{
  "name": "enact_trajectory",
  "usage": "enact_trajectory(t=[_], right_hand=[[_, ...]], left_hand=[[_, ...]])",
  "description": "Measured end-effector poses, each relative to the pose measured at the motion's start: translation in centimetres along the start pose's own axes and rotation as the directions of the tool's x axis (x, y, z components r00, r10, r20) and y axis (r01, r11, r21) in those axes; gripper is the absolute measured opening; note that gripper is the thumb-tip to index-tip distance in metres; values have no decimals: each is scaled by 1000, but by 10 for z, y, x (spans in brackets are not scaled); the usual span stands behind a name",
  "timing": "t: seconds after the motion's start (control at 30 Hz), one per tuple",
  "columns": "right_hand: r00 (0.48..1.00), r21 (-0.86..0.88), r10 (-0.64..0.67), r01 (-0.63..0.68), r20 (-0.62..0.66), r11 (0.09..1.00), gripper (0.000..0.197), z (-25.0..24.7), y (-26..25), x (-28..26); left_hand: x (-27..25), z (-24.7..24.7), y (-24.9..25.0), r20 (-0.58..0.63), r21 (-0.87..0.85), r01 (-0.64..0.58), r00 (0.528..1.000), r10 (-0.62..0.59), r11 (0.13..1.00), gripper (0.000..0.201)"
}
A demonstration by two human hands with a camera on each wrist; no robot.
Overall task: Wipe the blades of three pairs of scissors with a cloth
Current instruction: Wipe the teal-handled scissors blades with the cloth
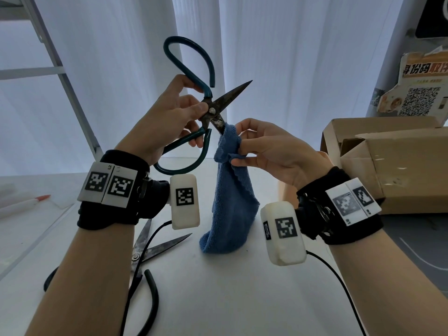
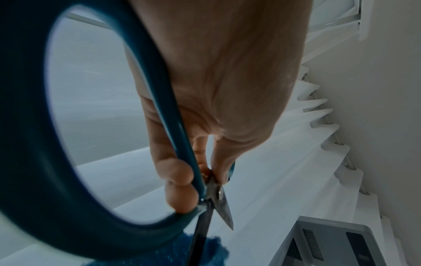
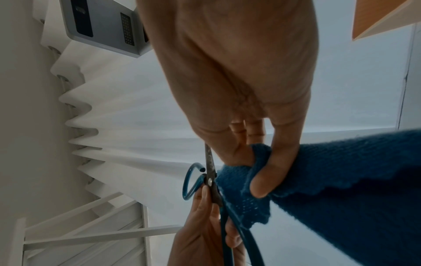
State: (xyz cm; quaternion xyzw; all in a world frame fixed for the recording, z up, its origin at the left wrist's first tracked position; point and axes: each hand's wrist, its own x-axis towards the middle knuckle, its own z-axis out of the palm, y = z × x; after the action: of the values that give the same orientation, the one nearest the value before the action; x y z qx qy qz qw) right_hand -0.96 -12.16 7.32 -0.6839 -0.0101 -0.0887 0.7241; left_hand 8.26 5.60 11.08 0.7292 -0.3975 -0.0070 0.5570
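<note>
Left hand (image 1: pixel 167 120) grips the green-handled scissors (image 1: pixel 208 112) near the pivot, blades spread, probably so each blade can be reached singly. Right hand (image 1: pixel 271 149) pinches the blue cloth (image 1: pixel 230 202) folded round the lower blade, just right of the pivot; upper blade bare. Cloth tail hangs to the desk (image 1: pixel 242 299). Black-handled scissors (image 1: pixel 150 251) lie open below the left wrist.

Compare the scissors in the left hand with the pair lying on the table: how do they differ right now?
The teal-handled scissors are held up by the left hand; the black-handled scissors lie flat on the table, untouched. One teal-pair blade is wrapped in the blue cloth pinched by the right hand; the black pair touches no cloth. Handle colours differ: teal versus black. Both are open, with dark, tarnished blades.
</note>
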Motion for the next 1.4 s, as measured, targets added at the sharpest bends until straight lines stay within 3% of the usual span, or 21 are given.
enact_trajectory(t=[0.13, 0.3, 0.4, 0.47, 0.57, 0.8, 1.13, 1.4], right_hand=[[1000, 23, -10, 10, -12, 1000, 19, -1, 2, 0], [1000, -59, -5, 6, 15, 998, 25, -3, 1, 0], [994, -169, -31, 13, -102, 985, 25, -10, 0, -2], [986, -110, -64, 47, -157, 993, 22, -15, -1, -2], [985, 61, -121, 129, -120, 990, 18, -13, -3, 0], [967, 27, -192, 199, -166, 980, 9, 5, 4, 4], [968, 13, -157, 162, -197, 987, 20, 10, 5, 4], [974, -22, -130, 128, -183, 992, 26, 4, 1, 3]], left_hand=[[0, -4, -1, -39, -36, -1, 999, -1, 999, 21], [-1, -6, -2, -35, -26, 10, 999, -10, 1000, 25], [-2, -11, -2, -49, -32, 6, 999, -8, 999, 19], [-3, -16, -2, -46, -20, 17, 999, -18, 1000, 20], [-4, -17, -3, -17, 5, 29, 999, -29, 1000, 24], [-3, -10, 0, 76, 24, 0, 997, -2, 1000, 22], [-3, 7, 4, 138, 59, -18, 990, 10, 998, 18], [0, 8, 5, 63, 54, -23, 998, 20, 998, 18]])
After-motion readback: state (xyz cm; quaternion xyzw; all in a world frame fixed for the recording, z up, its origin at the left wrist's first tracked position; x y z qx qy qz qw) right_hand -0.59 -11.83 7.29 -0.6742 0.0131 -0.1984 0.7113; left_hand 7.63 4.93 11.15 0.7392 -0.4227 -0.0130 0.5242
